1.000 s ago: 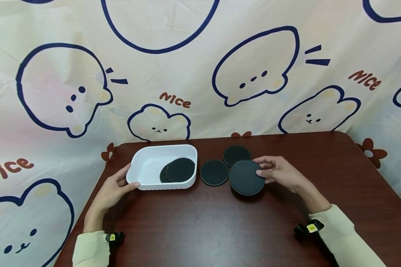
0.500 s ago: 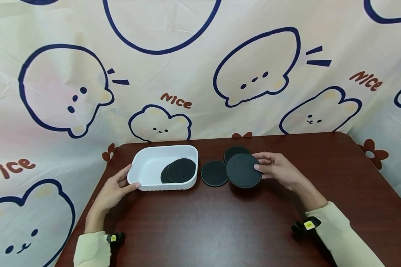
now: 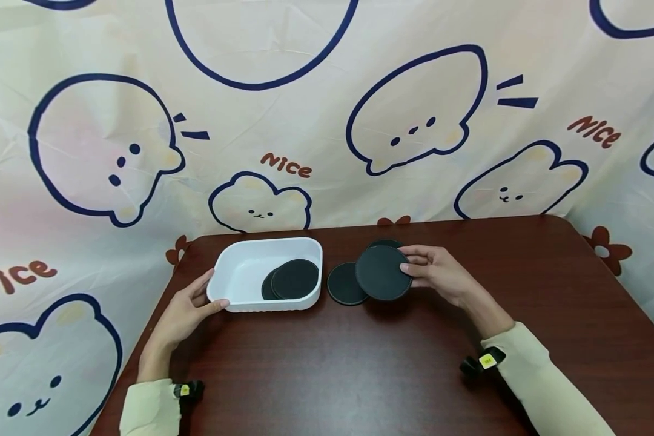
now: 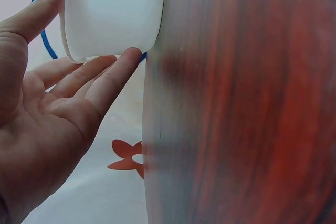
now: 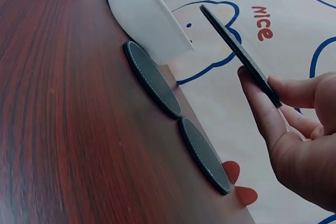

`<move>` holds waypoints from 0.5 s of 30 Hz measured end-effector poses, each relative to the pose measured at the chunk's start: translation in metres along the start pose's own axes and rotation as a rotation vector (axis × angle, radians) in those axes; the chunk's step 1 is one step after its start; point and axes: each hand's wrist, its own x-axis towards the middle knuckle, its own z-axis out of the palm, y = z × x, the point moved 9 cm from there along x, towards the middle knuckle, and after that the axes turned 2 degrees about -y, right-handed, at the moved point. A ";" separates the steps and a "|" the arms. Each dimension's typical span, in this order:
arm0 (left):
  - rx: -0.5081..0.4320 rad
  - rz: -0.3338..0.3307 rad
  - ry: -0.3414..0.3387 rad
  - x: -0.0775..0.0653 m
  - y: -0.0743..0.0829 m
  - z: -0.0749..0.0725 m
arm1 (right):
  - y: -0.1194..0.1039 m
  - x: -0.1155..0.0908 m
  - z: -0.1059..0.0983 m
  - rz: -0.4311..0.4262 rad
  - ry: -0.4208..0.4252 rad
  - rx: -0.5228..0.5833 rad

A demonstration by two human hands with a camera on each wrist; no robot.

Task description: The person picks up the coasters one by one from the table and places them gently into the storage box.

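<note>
My right hand [image 3: 433, 269] pinches the edge of a round black coaster [image 3: 383, 274] with stitched trim, thumb on top and fingers beneath. This coaster is raised above the table in the right wrist view, tilted on edge there. Two more coasters lie flat under and beside it: one at left [image 3: 346, 284], one behind [image 3: 386, 243], partly covered in the head view. My left hand [image 3: 182, 312] holds the left end of a white plastic bin [image 3: 234, 272], thumb at the front rim and fingers along the end wall. Inside the bin, overlapping black coasters [image 3: 296, 278] lie at its right end.
The brown wooden table [image 3: 332, 369] has its back edge against a cartoon-printed cloth [image 3: 327, 121]. The bin's right wall stands close to the left loose coaster. A black wrist camera [image 3: 479, 363] sits at my right cuff, another [image 3: 189, 390] at the left.
My right hand has lifted the coaster and carried it leftward, so it now overlaps both loose coasters in the head view. The left hand and bin stay in place.
</note>
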 end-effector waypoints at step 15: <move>0.012 -0.010 -0.004 0.002 -0.004 0.001 | -0.007 0.018 0.024 0.004 -0.018 0.075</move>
